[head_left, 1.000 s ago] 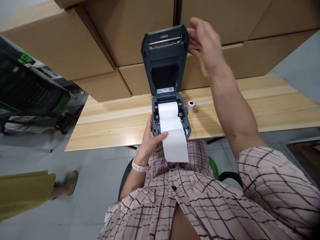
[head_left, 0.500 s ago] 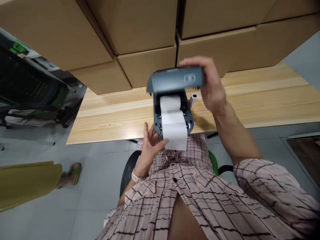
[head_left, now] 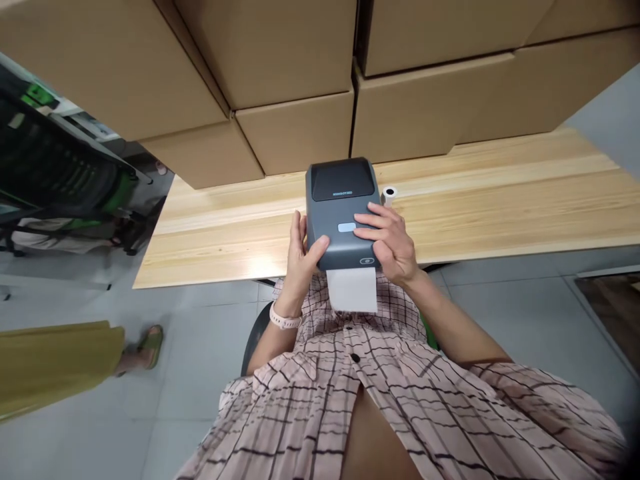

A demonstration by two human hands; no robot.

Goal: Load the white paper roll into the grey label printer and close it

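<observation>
A dark grey label printer (head_left: 336, 200) sits at the near edge of a light wooden table (head_left: 500, 207), its lid down. A strip of white label paper (head_left: 353, 291) hangs out of its front slot over my lap. My left hand (head_left: 300, 260) grips the printer's left side, thumb on the top front corner. My right hand (head_left: 387, 240) lies on the lid's right front part, fingers curled over it and pressing by the small light button.
Large cardboard boxes (head_left: 280, 73) are stacked on the table behind the printer. A small white paper core (head_left: 389, 195) stands just right of it. At the left, another person's foot in a green sandal (head_left: 145, 347) and a dark chair (head_left: 55, 180).
The printer's lid has gone from fully raised to closed under my right hand. My left hand let go of the paper strip and took hold of the printer's left side.
</observation>
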